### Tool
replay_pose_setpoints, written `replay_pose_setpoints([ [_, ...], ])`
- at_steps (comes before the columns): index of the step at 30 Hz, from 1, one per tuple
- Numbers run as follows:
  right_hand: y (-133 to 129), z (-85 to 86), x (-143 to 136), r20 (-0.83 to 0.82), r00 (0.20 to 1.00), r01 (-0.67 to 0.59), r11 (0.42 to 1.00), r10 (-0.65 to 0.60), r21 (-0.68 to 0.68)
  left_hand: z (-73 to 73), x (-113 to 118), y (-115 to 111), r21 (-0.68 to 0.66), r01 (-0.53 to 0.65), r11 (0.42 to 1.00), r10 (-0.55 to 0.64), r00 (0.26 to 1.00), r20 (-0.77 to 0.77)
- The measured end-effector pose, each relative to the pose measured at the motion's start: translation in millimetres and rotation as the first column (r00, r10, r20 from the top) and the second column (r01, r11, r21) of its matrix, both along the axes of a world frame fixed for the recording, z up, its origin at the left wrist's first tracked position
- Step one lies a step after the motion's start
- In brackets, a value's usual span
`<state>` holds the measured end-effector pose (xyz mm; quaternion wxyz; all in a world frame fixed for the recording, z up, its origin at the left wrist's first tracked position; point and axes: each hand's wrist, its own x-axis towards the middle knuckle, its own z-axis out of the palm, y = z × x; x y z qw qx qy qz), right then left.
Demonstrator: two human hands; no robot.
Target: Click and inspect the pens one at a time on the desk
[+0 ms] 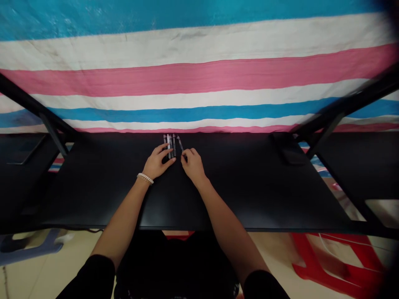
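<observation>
Several slim pens (174, 145) lie side by side on the black table (102, 182), pointing away from me. One of the row is a white pen (168, 141); the others look dark or clear. My left hand (158, 162), with a white beaded bracelet (145, 178) at the wrist, rests over the row with its fingers apart, touching the pens and covering part of them. Just right of the row, my right hand (192, 163) pinches the near end of a single pen (180, 143). That pen is tilted, its far end leaning left toward the others.
A dark flat object (287, 148) lies at the table's right back. Black slanted frame bars (330, 110) rise on both sides. A striped sheet (193, 77) hangs behind the table. A red plastic stool (339, 265) stands below right, and a blue-grey one (34, 249) below left.
</observation>
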<state>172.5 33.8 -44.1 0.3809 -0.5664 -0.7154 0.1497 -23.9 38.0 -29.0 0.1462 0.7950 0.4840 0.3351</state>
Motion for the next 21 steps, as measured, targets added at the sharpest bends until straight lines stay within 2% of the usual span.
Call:
replay_pose_setpoints([
  [4,5.7,-1.0,0.2,-0.176,0.978,0.104,0.993,-0.111,-0.05,2.8,4.9,-0.2,0.066,-0.024,0.998,0.013,0.988,0.156],
  [6,5.9,-0.6,1.0,-0.335,0.925,0.153,0.983,-0.177,-0.098,3.0,10.5,-1.1,0.001,-0.055,0.999,0.051,0.935,0.35],
  [8,3.5,2.0,1.5,-0.502,0.848,0.106,0.981,-0.173,-0.16,3.3,17.1,-2.6,-0.16,-0.027,0.987,0.118,0.794,0.597],
  [11,-4.2,9.3,-1.0,-0.654,0.756,-0.123,0.981,-0.006,-0.152,7.3,22.9,-5.3,-0.36,0.158,0.92,0.238,0.507,0.829],
  [13,-9.8,14.0,-5.1,-0.657,0.746,-0.216,0.973,0.107,-0.087,13.2,22.1,-7.2,-0.395,0.27,0.878,0.274,0.394,0.878],
  [15,-13.8,16.5,-10.0,-0.678,0.721,-0.265,0.961,0.142,-0.081,19.9,19.4,-9.2,-0.387,0.344,0.855,0.274,0.334,0.902],
  [19,-16.6,14.8,-16.5,-0.761,0.637,-0.355,0.923,0.124,-0.147,26.4,18.2,-12.3,-0.371,0.375,0.849,0.274,0.288,0.918],
  [21,-17.6,12.8,-17.5,-0.735,0.67,-0.324,0.931,0.102,-0.167,24.3,20.7,-12.6,-0.379,0.355,0.855,0.286,0.287,0.914],
])
